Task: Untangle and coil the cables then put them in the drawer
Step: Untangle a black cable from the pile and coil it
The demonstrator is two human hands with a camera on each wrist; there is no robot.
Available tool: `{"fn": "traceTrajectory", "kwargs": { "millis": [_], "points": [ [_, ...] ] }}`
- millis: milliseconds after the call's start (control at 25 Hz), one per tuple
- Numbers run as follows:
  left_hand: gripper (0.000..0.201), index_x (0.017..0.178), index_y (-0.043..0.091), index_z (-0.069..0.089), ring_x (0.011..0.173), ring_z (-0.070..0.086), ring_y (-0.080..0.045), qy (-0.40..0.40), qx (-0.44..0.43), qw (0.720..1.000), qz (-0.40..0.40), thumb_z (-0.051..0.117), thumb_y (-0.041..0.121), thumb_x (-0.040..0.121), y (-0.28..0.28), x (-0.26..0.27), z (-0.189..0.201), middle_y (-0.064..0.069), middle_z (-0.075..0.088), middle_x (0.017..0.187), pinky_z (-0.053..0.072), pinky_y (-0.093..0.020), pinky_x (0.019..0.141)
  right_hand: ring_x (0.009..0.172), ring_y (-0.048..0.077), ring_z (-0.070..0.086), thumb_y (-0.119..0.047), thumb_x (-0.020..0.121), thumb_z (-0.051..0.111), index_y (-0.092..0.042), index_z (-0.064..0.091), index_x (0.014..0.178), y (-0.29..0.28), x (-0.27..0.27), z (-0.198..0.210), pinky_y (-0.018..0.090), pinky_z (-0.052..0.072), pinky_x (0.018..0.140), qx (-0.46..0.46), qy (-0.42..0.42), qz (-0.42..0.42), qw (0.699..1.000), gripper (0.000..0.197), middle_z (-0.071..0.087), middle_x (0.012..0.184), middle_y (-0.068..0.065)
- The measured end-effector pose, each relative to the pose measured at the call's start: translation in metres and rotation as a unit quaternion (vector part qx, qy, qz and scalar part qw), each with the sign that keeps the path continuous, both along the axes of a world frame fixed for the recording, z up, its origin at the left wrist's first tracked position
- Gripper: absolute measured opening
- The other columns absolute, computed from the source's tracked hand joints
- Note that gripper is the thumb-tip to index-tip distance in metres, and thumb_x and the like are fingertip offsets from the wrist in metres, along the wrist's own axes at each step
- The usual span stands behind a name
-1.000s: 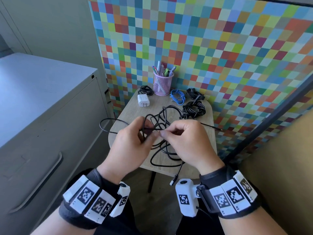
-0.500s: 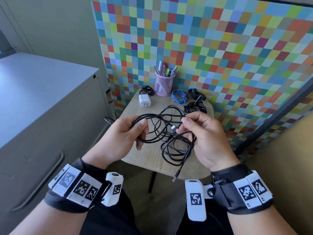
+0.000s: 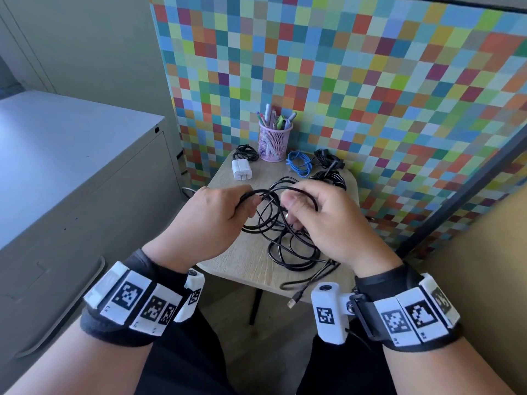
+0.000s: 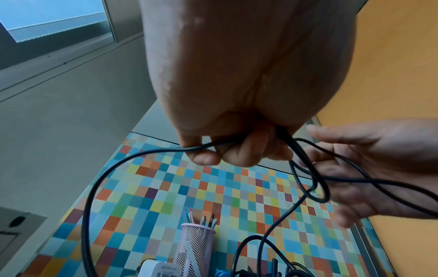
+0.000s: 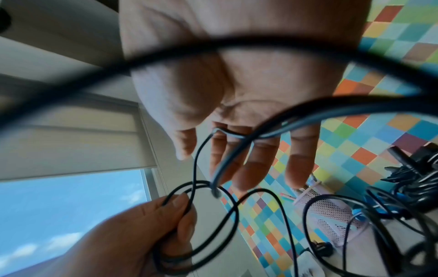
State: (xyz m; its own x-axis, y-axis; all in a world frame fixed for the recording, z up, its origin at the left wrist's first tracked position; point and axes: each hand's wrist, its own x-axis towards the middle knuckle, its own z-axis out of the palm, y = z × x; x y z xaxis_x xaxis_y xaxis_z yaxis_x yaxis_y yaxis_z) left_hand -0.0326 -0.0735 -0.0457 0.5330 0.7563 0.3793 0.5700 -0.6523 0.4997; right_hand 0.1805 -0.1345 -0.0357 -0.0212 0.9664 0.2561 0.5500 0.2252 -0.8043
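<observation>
Hanging in loose loops between both hands just above the small wooden table (image 3: 251, 260), the black USB cable (image 3: 288, 246) looks light, limp and springy, so it should bend anywhere yet tend to spring out of a coil unless the gathered loops are pinched together. Its metal plug (image 3: 292, 302) dangles past the table's near edge. The left hand (image 3: 212, 220) has its fingers curled tight round several strands; the right hand (image 3: 325, 220) has its fingers fairly straight, with the cable running across them, guiding rather than clamping. I judge the best hold to be where the loops cross. Farther back on the table lie another black coil (image 3: 330, 178), a blue cable (image 3: 299, 163), a white charger (image 3: 241, 169) and a pink mesh pen cup (image 3: 274, 143). Left of the table stands a grey cabinet (image 3: 71, 201).
</observation>
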Motion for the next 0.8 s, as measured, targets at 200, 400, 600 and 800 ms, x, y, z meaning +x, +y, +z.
{"fn": "traceTrajectory", "kwargs": {
  "millis": [200,400,600,800],
  "points": [
    [0.035,0.079,0.022,0.060,0.056,0.055,-0.005,-0.026,-0.029,0.998,0.040,0.044,0.036,0.107,0.002,-0.007,0.000,0.014,0.058,0.058,0.038,-0.015,0.053,0.056,0.023,0.061,-0.024,0.110,0.049,-0.015,0.064,0.080,0.004,0.015,0.008,0.034,0.053,0.064,0.080,0.041,-0.066,0.994,0.035,0.059,0.059,0.005],
    [0.038,0.072,0.022,0.055,0.050,0.048,-0.003,-0.046,-0.057,0.990,0.117,0.047,0.036,0.107,0.012,-0.027,0.000,0.010,0.046,0.050,0.036,-0.016,0.049,0.081,0.020,0.069,-0.011,0.109,0.045,-0.047,0.072,0.101,0.010,0.065,-0.005,0.037,0.059,0.080,-0.001,0.017,-0.173,0.985,0.046,0.073,0.089,-0.006],
    [0.036,0.076,0.016,0.055,0.054,0.052,-0.013,-0.033,0.001,0.998,0.055,0.046,0.036,0.105,0.006,-0.008,0.004,0.004,0.053,0.058,0.042,-0.026,0.053,0.132,0.007,0.051,-0.013,0.098,0.060,-0.036,0.064,0.137,0.003,0.032,-0.007,0.037,0.038,0.117,-0.009,-0.177,-0.093,0.980,0.046,0.057,0.140,-0.013],
    [0.038,0.077,0.016,0.056,0.053,0.050,-0.019,-0.032,0.004,0.999,0.037,0.043,0.040,0.103,0.000,0.005,0.007,0.002,0.053,0.058,0.043,-0.035,0.052,0.093,0.014,0.064,-0.042,0.102,0.061,-0.028,0.077,0.101,0.007,-0.004,-0.016,0.044,0.036,0.112,0.009,-0.217,-0.050,0.975,0.022,0.074,0.095,-0.008]
  ]
}}
